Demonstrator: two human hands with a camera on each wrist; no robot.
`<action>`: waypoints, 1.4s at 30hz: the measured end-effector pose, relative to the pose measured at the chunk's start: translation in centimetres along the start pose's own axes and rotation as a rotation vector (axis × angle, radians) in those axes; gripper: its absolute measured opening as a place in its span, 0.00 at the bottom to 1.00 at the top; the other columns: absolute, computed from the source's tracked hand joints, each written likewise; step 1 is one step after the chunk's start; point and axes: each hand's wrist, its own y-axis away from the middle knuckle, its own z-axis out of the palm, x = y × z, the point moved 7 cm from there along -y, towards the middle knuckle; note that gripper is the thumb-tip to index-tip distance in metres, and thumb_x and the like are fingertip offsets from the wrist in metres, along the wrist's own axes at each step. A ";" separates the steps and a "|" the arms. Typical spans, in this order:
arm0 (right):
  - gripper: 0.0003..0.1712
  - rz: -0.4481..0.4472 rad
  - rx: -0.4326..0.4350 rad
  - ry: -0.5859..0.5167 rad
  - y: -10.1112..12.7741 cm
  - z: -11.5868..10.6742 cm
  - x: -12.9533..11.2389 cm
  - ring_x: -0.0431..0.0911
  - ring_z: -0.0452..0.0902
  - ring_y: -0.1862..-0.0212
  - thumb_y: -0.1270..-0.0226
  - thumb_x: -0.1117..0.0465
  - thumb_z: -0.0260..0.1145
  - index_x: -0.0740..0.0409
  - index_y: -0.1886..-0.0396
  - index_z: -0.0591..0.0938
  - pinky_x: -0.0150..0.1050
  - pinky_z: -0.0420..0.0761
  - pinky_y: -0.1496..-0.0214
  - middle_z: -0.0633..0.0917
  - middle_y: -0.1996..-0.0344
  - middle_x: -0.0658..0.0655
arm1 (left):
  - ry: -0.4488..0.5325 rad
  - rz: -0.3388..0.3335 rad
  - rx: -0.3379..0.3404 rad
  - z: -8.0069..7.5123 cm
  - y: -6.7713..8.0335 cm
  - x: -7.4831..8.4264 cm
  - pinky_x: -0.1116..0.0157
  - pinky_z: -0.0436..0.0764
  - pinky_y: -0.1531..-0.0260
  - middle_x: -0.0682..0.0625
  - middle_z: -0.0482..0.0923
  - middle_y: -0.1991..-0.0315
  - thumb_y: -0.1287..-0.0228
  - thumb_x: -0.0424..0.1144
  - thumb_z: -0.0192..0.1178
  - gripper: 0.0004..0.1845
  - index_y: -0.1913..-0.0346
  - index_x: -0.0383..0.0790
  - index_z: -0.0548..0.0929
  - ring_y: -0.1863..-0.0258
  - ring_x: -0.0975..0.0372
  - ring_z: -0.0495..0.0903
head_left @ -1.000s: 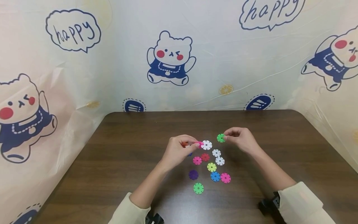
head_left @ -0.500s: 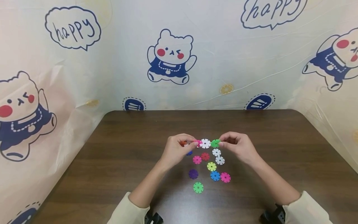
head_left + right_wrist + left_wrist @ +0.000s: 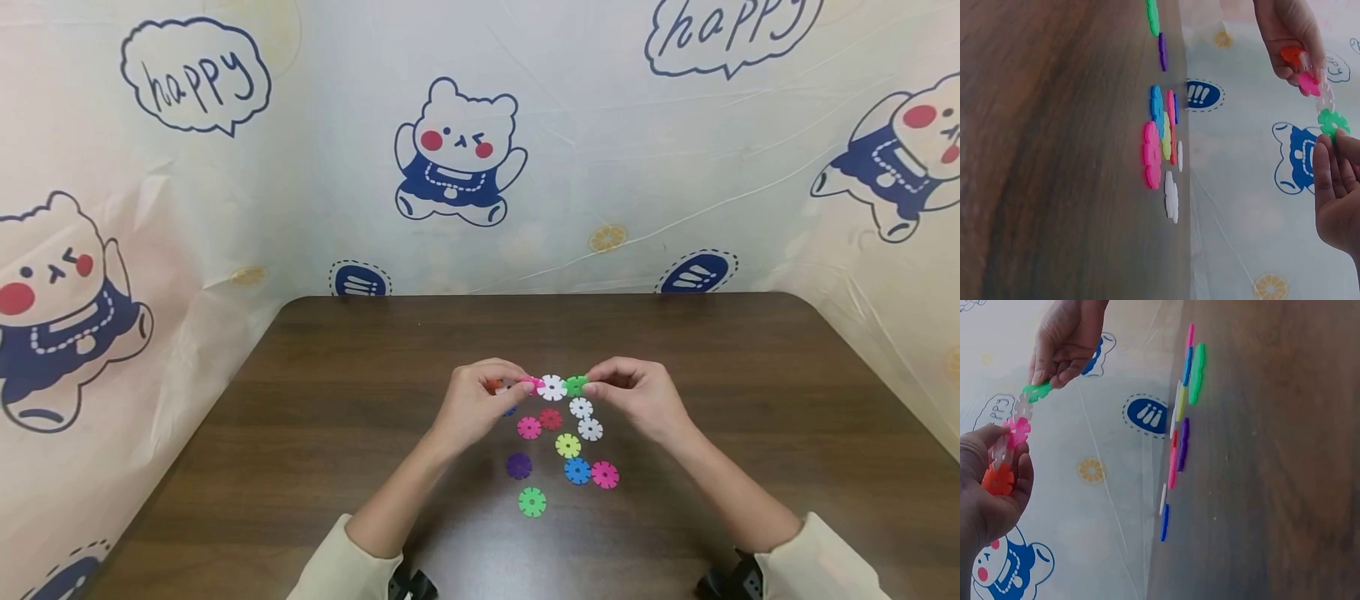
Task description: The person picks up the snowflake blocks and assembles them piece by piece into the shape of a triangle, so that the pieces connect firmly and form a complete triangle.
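Now seeing left hand (image 3: pixel 480 404) pinching short chain of interlocked plastic snowflake discs (image 3: pixel 542 386), held above brown wooden table (image 3: pixel 337 400). Right hand (image 3: pixel 637 396) pinching green notched plastic disc (image 3: pixel 576 385) against chain's white end. My advice: line up slots squarely, press straight, keep chain steady. Loose coloured discs (image 3: pixel 567 447) lie below.

Loose discs (image 3: pixel 567 447) lie just under my hands (image 3: pixel 480 404); bare table (image 3: pixel 750 375) spreads either side; the curtain (image 3: pixel 600 167) closes off the back.

Green disc (image 3: pixel 576 385) joined to chain (image 3: pixel 551 387)
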 end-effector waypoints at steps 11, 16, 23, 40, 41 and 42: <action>0.06 -0.031 0.052 -0.013 0.2 0.0 -0.4 0.46 0.75 0.75 0.46 0.70 0.71 0.69 0.68 0.85 0.32 0.76 0.74 0.85 0.75 0.49 | 0.030 0.021 0.025 0.2 0.0 0.3 0.70 0.71 0.82 0.51 0.82 0.66 0.44 0.34 0.68 0.02 0.70 0.37 0.87 0.74 0.63 0.75; 0.06 -0.015 0.031 0.001 0.2 0.0 -0.4 0.45 0.74 0.75 0.45 0.70 0.71 0.68 0.67 0.85 0.32 0.76 0.74 0.85 0.74 0.51 | 0.017 0.027 0.019 0.1 -0.1 0.6 0.71 0.73 0.82 0.52 0.83 0.67 0.45 0.34 0.68 0.03 0.70 0.37 0.87 0.74 0.63 0.75; 0.06 -0.024 0.045 -0.026 0.2 -0.5 -0.2 0.44 0.78 0.73 0.43 0.70 0.69 0.69 0.66 0.84 0.35 0.79 0.71 0.85 0.74 0.47 | -0.005 -0.008 0.017 -0.3 -0.2 0.8 0.69 0.79 0.75 0.54 0.83 0.62 0.43 0.36 0.68 0.06 0.63 0.41 0.87 0.69 0.62 0.78; 0.09 0.041 0.067 -0.383 0.5 -1.5 1.4 0.40 0.83 0.70 0.40 0.73 0.65 0.55 0.69 0.85 0.33 0.82 0.61 0.84 0.73 0.49 | 0.118 -0.084 0.135 -2.2 0.0 -0.4 0.69 0.80 0.67 0.45 0.83 0.64 0.43 0.36 0.67 0.11 0.57 0.35 0.85 0.67 0.57 0.79; 0.09 0.043 0.065 -0.389 0.5 -1.4 1.5 0.40 0.83 0.70 0.40 0.73 0.65 0.55 0.69 0.85 0.33 0.82 0.61 0.84 0.73 0.49 | 0.125 -0.085 0.133 -2.2 0.0 -0.3 0.68 0.80 0.67 0.45 0.83 0.64 0.43 0.35 0.67 0.11 0.57 0.35 0.85 0.67 0.57 0.80; 0.10 0.044 0.064 -0.393 0.5 -1.4 1.5 0.40 0.83 0.70 0.40 0.73 0.65 0.54 0.69 0.85 0.34 0.82 0.61 0.84 0.73 0.49 | 0.130 -0.089 0.131 -2.2 0.0 -0.3 0.68 0.81 0.67 0.45 0.83 0.64 0.43 0.36 0.68 0.11 0.58 0.35 0.85 0.67 0.57 0.80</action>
